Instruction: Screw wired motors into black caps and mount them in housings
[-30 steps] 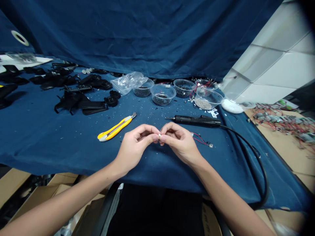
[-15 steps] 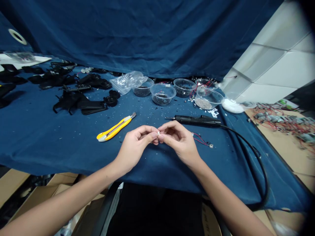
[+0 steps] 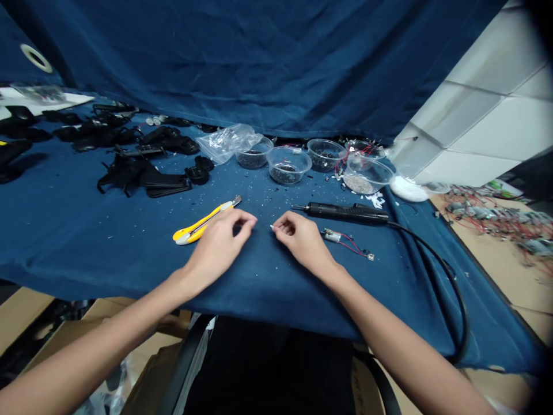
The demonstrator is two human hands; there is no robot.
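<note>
My left hand (image 3: 221,239) is closed in a pinch, thumb against forefinger. Whatever may be between its fingertips is too small to make out. A yellow utility knife (image 3: 188,233) lies just beyond that hand, partly covered by it. Across a small gap, my right hand (image 3: 302,236) pinches a tiny white piece (image 3: 272,226), barely showing at the fingertips. To the right of this hand a small motor (image 3: 332,236) with red wires rests on the blue cloth. Above it lies a black electric screwdriver (image 3: 348,212), its tip pointing left.
Several clear plastic tubs (image 3: 289,167) with small parts line the back, beside a clear plastic bag (image 3: 227,144). Black plastic parts (image 3: 129,173) crowd the left. The screwdriver's cable (image 3: 449,276) curves down the right side. Wired motors (image 3: 488,213) cover a board at far right.
My hands have come apart from their shared pinch. The left moved left and up toward the knife; the right drew slightly away with the tiny white piece. The motor is now uncovered.
</note>
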